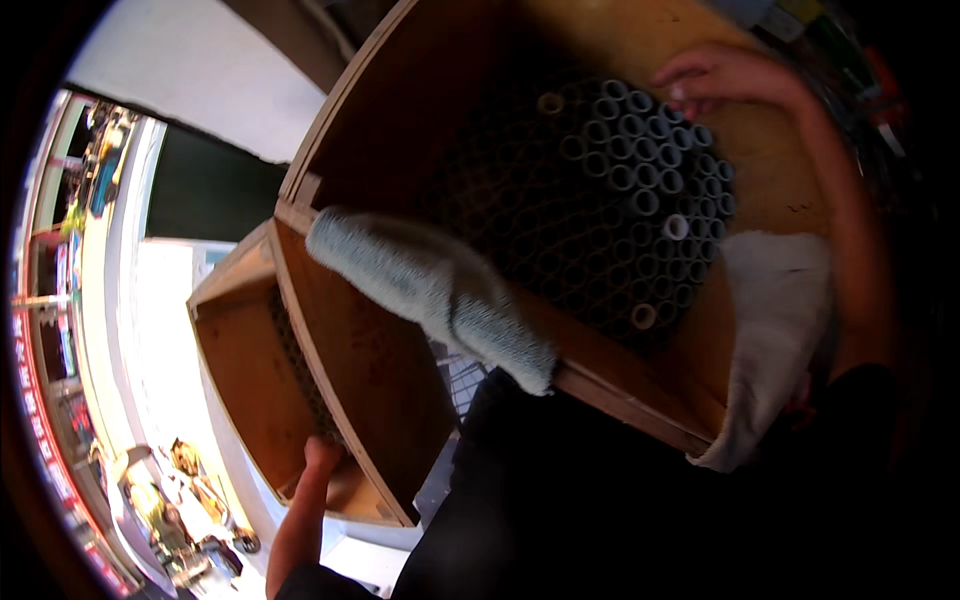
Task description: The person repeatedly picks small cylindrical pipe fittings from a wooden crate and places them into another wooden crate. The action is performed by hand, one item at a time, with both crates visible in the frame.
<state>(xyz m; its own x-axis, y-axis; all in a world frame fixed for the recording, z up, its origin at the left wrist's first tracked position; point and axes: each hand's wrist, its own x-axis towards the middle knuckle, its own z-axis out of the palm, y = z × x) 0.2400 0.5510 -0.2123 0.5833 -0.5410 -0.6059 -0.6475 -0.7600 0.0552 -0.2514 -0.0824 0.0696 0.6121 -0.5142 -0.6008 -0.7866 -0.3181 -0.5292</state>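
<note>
A large wooden box (745,180) takes up the upper right, its floor packed with short, round, open-ended tubes (645,178), pale grey where light falls and dark elsewhere. Over the far right tubes is my right hand (715,80), fingers stretched out and slightly bent, nothing visible in them. My left hand (322,453) reaches low into a smaller wooden box (235,340) at the left, close to a strip of similar dark tubes (300,360). Its fingers are too small and shaded to make out.
A folded light blue towel (420,280) hangs over the large box's near edge. Grey cloth (775,310) drapes over its right corner. Beyond the left box lies a bright street with a parked scooter (200,530). Dim clutter (840,50) stands at the upper right.
</note>
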